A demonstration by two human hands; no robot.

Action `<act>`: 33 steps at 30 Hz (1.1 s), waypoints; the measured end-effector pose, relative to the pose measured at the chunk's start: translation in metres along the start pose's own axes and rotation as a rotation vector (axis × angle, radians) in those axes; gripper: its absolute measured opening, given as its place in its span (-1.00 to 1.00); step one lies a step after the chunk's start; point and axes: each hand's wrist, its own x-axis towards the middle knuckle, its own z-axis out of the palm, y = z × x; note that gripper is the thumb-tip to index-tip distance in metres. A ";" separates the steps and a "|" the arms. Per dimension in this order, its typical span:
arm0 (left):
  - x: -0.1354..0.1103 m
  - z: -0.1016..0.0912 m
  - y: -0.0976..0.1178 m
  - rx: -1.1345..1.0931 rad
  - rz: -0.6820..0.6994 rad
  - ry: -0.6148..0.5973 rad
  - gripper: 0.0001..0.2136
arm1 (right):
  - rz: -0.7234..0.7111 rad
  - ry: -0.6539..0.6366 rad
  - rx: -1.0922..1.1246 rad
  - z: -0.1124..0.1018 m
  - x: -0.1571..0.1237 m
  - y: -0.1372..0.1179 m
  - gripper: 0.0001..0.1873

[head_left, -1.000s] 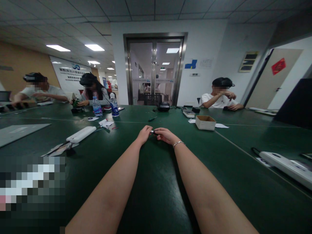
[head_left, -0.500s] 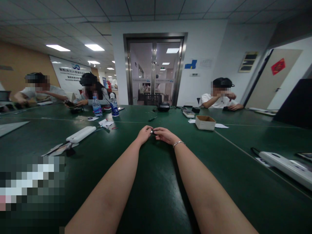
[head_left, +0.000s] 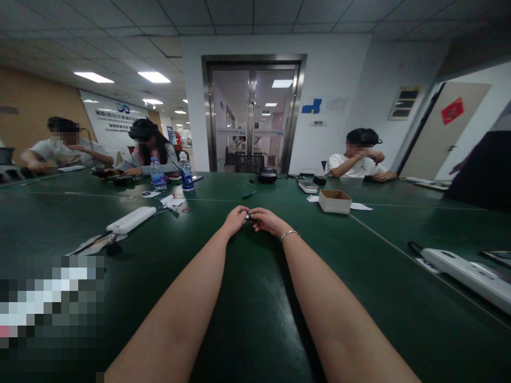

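My left hand (head_left: 236, 219) and my right hand (head_left: 269, 221) meet in front of me over the green table (head_left: 251, 287). Between their fingertips is a small dark object (head_left: 248, 216) with a bright, silvery part; its kind is too small to make out. Both hands are closed in a pinch, the left at the object's left end and the right at its dark right end. Fingers cover much of it. A metal bracelet (head_left: 289, 234) circles my right wrist.
Left of me lies a white power strip (head_left: 131, 219). Two bottles, one of them a clear bottle (head_left: 186, 173), stand farther back. An open box (head_left: 335, 201) sits right of my hands, and another white power strip (head_left: 463, 274) lies far right. Several people sit across the table.
My right hand has shifted slightly left, closer to my left hand, and less of the small object shows between them. The view has turned very slightly.
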 end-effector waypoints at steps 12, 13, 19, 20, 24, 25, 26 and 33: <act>0.000 -0.002 0.001 0.051 0.006 -0.067 -0.76 | -0.023 -0.037 -0.148 0.000 0.008 0.006 -0.87; -0.001 -0.002 0.002 0.056 0.005 -0.076 -0.76 | -0.028 -0.036 -0.158 0.000 0.008 0.006 -0.87; -0.003 0.001 0.002 0.023 -0.004 -0.073 -0.74 | -0.029 0.028 -0.201 0.000 0.008 0.007 -0.85; -0.003 0.001 0.002 0.017 -0.020 -0.058 -0.77 | -0.028 0.038 -0.194 0.000 0.009 0.008 -0.86; -0.003 0.002 0.003 0.039 -0.048 -0.032 -0.79 | -0.031 0.045 -0.200 -0.001 0.010 0.009 -0.88; -0.003 0.002 0.003 0.048 -0.044 -0.036 -0.79 | -0.037 0.039 -0.209 -0.001 0.010 0.009 -0.87; -0.004 0.001 0.003 0.055 -0.039 -0.039 -0.79 | -0.042 0.033 -0.216 -0.001 0.010 0.009 -0.87; -0.004 0.001 0.004 0.032 -0.061 -0.067 -0.79 | -0.048 0.036 -0.203 0.000 0.008 0.007 -0.88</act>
